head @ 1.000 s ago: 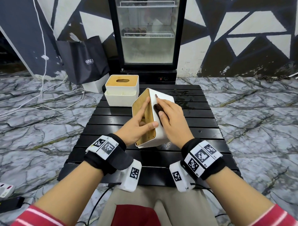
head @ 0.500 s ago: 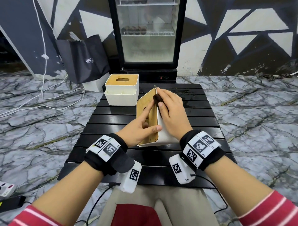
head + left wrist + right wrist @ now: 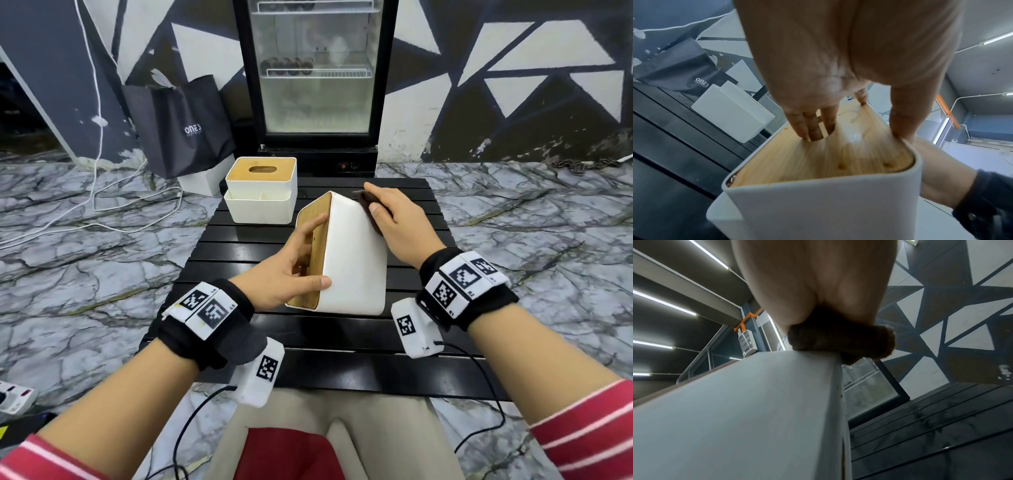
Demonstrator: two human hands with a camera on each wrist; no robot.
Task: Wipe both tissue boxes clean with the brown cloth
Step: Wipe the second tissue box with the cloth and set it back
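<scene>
Left fingers (image 3: 313, 226) grip tilted tissue box (image 3: 354, 260); right fingers (image 3: 375, 192) press brown cloth (image 3: 371, 210); bag (image 3: 181, 126) reads "ONE"

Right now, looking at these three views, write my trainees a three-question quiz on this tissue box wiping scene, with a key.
1. True or false: the tipped tissue box lies flat with its wooden lid up.
2. Which hand presses the brown cloth on that box? A left hand B right hand C neither
3. Fill in: the second tissue box stands upright on the black ____.

Key: 1 false, it is tipped and its lid faces the left hand; 2 B; 3 table.
</scene>
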